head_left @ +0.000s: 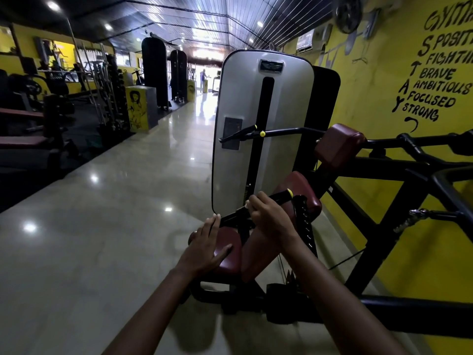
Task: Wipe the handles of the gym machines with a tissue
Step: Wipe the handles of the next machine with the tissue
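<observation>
Maroon pads [226, 248] under handle [258, 204], shroud [263, 139] behind.

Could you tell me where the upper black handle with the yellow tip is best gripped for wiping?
Probably grip the upper handle mid-shaft, reaching from the aisle side. It sticks out bare from the grey shroud, its yellow tip marking the free end.
</observation>
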A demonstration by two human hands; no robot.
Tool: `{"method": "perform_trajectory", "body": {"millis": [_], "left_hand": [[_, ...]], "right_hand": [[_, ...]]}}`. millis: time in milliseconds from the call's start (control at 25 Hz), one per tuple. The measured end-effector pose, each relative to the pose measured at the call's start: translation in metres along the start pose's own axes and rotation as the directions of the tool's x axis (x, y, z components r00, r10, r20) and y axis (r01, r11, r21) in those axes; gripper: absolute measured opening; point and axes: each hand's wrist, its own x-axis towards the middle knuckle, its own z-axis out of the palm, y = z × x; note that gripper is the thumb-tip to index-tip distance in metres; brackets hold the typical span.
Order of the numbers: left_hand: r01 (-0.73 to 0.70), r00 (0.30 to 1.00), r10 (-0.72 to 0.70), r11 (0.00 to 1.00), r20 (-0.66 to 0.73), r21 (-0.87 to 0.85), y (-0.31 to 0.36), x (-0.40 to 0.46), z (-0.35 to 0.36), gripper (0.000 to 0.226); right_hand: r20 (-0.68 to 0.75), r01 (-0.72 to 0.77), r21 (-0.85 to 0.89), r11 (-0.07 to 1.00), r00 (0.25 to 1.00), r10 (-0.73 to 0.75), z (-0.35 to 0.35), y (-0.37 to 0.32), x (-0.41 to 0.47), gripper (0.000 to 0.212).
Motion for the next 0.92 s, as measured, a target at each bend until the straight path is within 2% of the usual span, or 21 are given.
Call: {"method": "perform_trajectory", "body": {"millis": [120,240,360,440,520,640,800,920], "left_hand": [[-0.016,1.0,0.015,1.0,-0.016,-0.02,0.002,-0.001,0.0,0.11],[-0.005,0.999,0.002,0.997,-0.04,-0.081,0.001,0.0,0.002,0.111],[-0.005,0.999,0.0,0.996,-0.05,-0.093,0.002,0.0,0.002,0.109],[-0.003,0.998,-0.001,0.997,-0.055,-0.083,0.002,0.0,0.003,0.098],[-0.017,0.999,0.013,0.997,-0.053,-0.07,0.001,0.001,0.003,0.092],[-0.025,0.999,0.022,0.995,-0.025,-0.099,-0.001,0.001,0.003,0.106],[-0.033,0.998,0.03,0.998,-0.05,-0.06,-0.001,0.002,0.004,0.094],[-0.023,0.998,0.02,0.998,-0.057,-0.066,-0.001,0.002,0.004,0.107]], "right_hand": [[-0.006,-0.125,-0.037,0.991,0.992,0.125,-0.006,0.024,-0.012,0.021],[0.023,-0.248,-0.086,0.965,0.968,0.251,-0.02,0.038,-0.018,0.008],[0.005,-0.326,-0.035,0.945,0.945,0.327,-0.026,0.031,-0.012,0.014],[-0.022,-0.267,0.019,0.964,0.963,0.267,-0.025,0.016,-0.002,0.009],[0.029,-0.078,0.014,0.997,0.997,0.077,-0.019,-0.006,0.011,0.006],[0.161,0.099,0.016,0.995,0.982,-0.1,0.003,-0.03,0.02,0.009],[0.243,0.105,-0.029,0.994,0.965,-0.095,0.016,-0.026,0.012,0.019],[0.205,0.025,-0.081,0.996,0.979,-0.008,0.002,-0.006,0.008,0.027]]}}
